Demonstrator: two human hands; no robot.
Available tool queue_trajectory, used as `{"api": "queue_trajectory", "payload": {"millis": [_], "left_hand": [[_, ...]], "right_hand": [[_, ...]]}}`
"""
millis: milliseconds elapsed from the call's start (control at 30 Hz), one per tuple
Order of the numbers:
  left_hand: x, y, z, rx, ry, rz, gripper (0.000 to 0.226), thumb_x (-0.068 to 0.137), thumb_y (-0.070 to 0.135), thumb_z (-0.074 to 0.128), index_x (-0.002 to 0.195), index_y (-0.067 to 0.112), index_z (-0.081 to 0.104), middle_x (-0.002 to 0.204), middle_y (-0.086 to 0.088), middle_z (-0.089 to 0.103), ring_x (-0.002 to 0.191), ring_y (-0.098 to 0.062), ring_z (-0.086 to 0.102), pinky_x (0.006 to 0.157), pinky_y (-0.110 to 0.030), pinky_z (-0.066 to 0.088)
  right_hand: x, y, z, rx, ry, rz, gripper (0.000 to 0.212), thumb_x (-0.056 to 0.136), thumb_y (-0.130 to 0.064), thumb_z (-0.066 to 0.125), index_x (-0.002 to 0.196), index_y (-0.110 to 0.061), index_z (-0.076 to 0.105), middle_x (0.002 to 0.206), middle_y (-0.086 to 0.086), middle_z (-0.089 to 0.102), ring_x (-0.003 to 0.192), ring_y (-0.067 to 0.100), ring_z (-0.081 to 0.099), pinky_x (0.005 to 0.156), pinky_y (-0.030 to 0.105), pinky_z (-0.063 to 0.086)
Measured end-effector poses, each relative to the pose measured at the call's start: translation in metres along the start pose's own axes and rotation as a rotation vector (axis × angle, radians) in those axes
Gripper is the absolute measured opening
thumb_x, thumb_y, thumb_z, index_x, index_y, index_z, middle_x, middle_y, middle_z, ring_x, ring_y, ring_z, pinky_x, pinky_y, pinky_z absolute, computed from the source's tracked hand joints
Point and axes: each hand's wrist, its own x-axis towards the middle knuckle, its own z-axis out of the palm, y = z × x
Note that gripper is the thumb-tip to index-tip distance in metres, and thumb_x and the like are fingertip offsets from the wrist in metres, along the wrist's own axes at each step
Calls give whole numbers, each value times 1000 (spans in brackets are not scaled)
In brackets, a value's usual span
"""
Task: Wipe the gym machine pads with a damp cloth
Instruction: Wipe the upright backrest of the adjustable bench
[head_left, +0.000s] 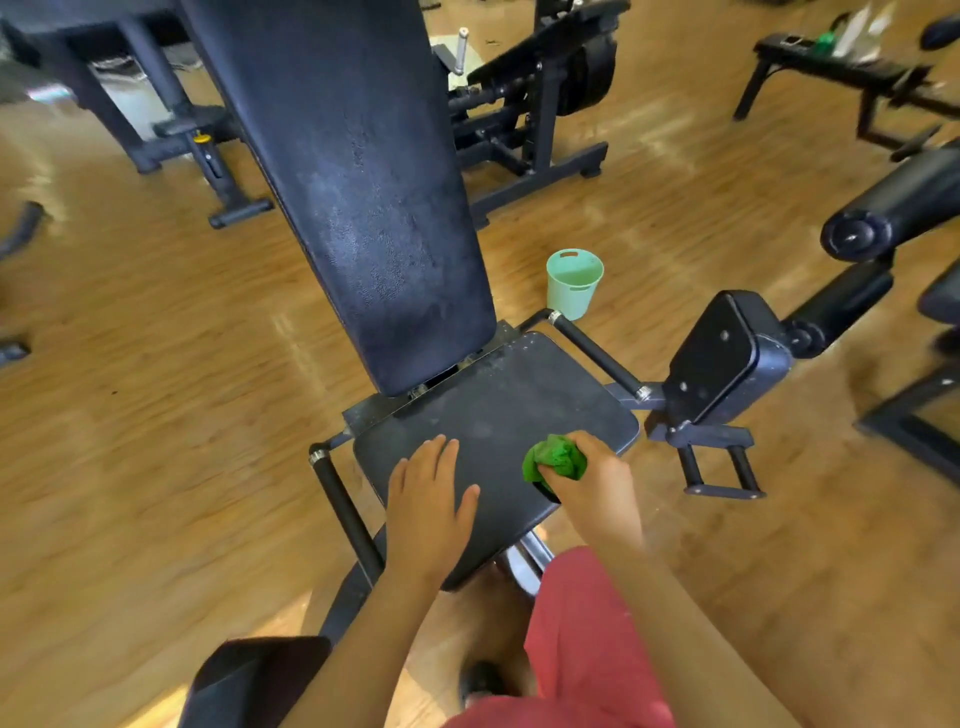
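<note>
On seat pad (498, 415) near edge, left hand (431, 499) flat, fingers spread, right hand (597, 478) pinching bunched green cloth (556, 457), mint bucket (574, 283) on floor beyond.

Ahead of the fingers (441, 454) the seat pad (498, 410) lies bare up to the tilted back pad (363, 182) that walls it off, a handle bar (600, 358) fences each side, and a side pad (727, 358) stands beyond the right one.

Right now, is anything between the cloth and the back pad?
Nothing visible does. The green cloth, gripped by the right hand, sits on the seat pad; bare pad runs up to the back pad. The left hand rests off to the side.
</note>
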Motion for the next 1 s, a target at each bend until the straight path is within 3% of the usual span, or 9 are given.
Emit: {"api": "queue_trajectory", "payload": {"millis": [200,333,533,633,733,833,1000], "left_hand": [[24,32,10,-15,-36,85,56,96,36,52,146,15,38,151,-4,38,141,-21,32,116,-42,25],[44,59,19,-14,-59,120,56,97,37,50,147,16,35,153,-3,35,142,-19,29,118,-40,21],[94,118,49,-7,-42,151,56,96,36,53,145,12,41,150,-7,40,140,-23,34,116,-44,26],[132,165,64,9,27,130,57,92,40,46,141,10,46,146,-7,46,136,-25,41,113,-45,32],[168,220,72,9,87,112,55,91,37,51,137,8,50,141,-8,51,132,-27,46,109,-45,36],[195,271,75,-7,124,75,54,91,32,60,138,7,49,141,-8,51,132,-27,45,110,-44,34],[207,327,78,-45,180,16,62,91,49,36,138,11,48,141,-5,50,131,-24,44,111,-34,24]], "right_hand": [[8,19,-25,24,81,36,15,80,-11,73,91,-16,64,78,-8,62,71,6,58,59,8,42],[25,37,-47,32,108,56,15,82,-13,73,93,-15,65,82,-4,64,76,11,61,60,9,44],[80,63,-99,116,161,-5,20,81,-12,74,91,-23,61,78,-18,59,78,-7,59,64,7,43],[127,80,-133,162,120,-65,15,82,-9,71,83,-22,64,75,-14,63,78,2,62,68,19,49],[175,94,-178,169,124,-98,27,82,-8,71,75,-29,57,74,-20,60,73,-1,57,65,11,41],[211,111,-217,157,86,-103,14,82,-15,73,93,-18,63,88,-8,62,81,3,57,69,19,46],[240,128,-258,220,52,-141,16,80,-13,74,92,-16,65,87,-4,65,82,12,59,68,20,47]]}}
